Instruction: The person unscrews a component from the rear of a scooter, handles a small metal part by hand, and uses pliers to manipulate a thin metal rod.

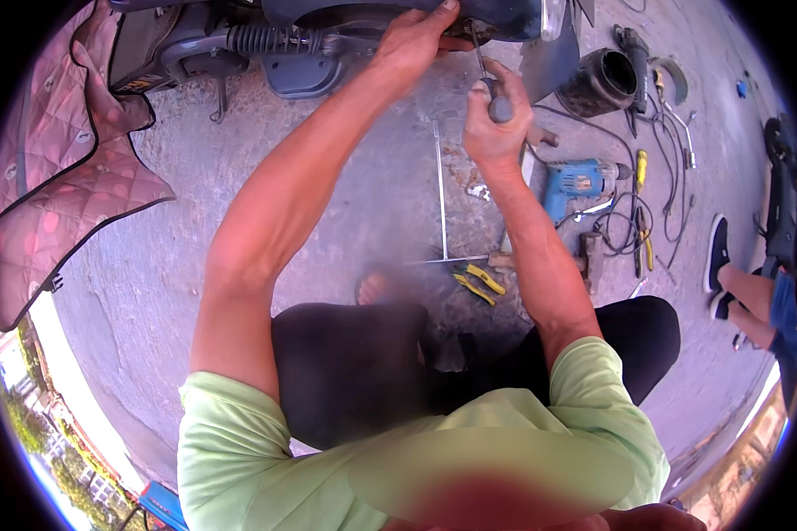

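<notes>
grey-handled, the screwdriver (499, 109) is clamped in the right hand (512, 119), long axis toward half past eleven, reaching up to the panel (500, 15); the left hand (413, 42), at ten o'clock, touches its edge, grip unclear.

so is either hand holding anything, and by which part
The right hand holds a screwdriver-like tool by its dark handle. The left hand is at the dark panel's edge; whether it grips there cannot be told.

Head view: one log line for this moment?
left hand: touching dark blue vehicle panel | right hand: holding dark-handled screwdriver, shaft toward panel | grey floor: blue power drill
</notes>
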Tool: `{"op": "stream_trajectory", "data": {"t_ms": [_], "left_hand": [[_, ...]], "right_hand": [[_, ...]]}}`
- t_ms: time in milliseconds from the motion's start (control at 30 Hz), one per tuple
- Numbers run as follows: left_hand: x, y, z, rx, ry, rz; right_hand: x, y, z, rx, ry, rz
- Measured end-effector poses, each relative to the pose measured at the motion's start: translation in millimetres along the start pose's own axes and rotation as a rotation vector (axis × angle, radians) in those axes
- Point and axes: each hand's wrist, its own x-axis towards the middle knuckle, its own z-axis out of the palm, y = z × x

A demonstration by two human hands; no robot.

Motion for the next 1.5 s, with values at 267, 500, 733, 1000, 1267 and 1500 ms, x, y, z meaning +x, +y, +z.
{"op": "stream_trajectory", "data": {"t_ms": [267,500,733,1000,1267,1500], "left_hand": [[-2.1,-5.9,1.7,0.012,0.064,0.054],[-4.8,-0.8,3.5,0.031,0.071,0.034],[-7.4,-3.2,4.7,-0.087,-0.009,0.111],[-9.0,0.6,4.7,-0.004,0.040,0.029],[-11.8,-4.0,2.7,-0.030,0.027,0.064],[-18.4,-1.1,4.6,0.000,0.029,0.102]], "right_hand": [[-4.1,-27.0,12.6,0.822,0.137,0.760],[23.9,-60.4,1.8,1.405,0.390,1.301],[20.6,-59.7,2.2,1.280,0.309,1.214],[-3.6,0.0,-4.3,0.276,-0.019,0.292],[3.5,-0.5,-24.4,-0.345,-0.203,-0.184],[6.7,-3.3,-28.2,-0.276,-0.214,-0.184]]}}
